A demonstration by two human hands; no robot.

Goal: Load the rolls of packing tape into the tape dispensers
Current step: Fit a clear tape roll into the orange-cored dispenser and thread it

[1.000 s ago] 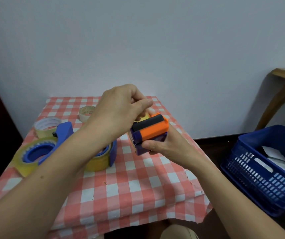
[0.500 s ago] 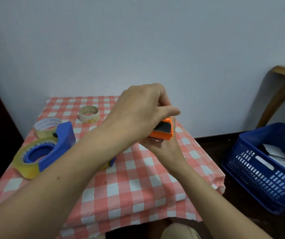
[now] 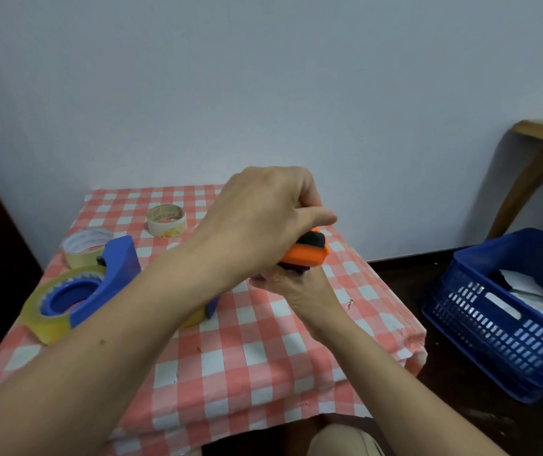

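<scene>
My right hand (image 3: 291,286) holds an orange and purple tape dispenser (image 3: 306,255) from below, above the checked table (image 3: 247,340). My left hand (image 3: 263,218) covers the dispenser from above, fingers curled round its top, hiding most of it. A blue dispenser (image 3: 112,274) loaded with a yellowish tape roll (image 3: 50,317) lies at the left. A second blue dispenser with a roll (image 3: 209,309) shows partly under my left forearm. Two loose tape rolls sit at the back: a clear one (image 3: 84,246) and a cream one (image 3: 166,220).
A blue plastic basket (image 3: 500,311) holding white papers stands on the dark floor at the right. A wooden table leg (image 3: 523,179) rises behind it. The wall is close behind the table. My knee (image 3: 342,439) shows below the table's front edge.
My left hand has moved right and closed over the orange dispenser, which has tipped so less of it shows. The view has shifted slightly left.
</scene>
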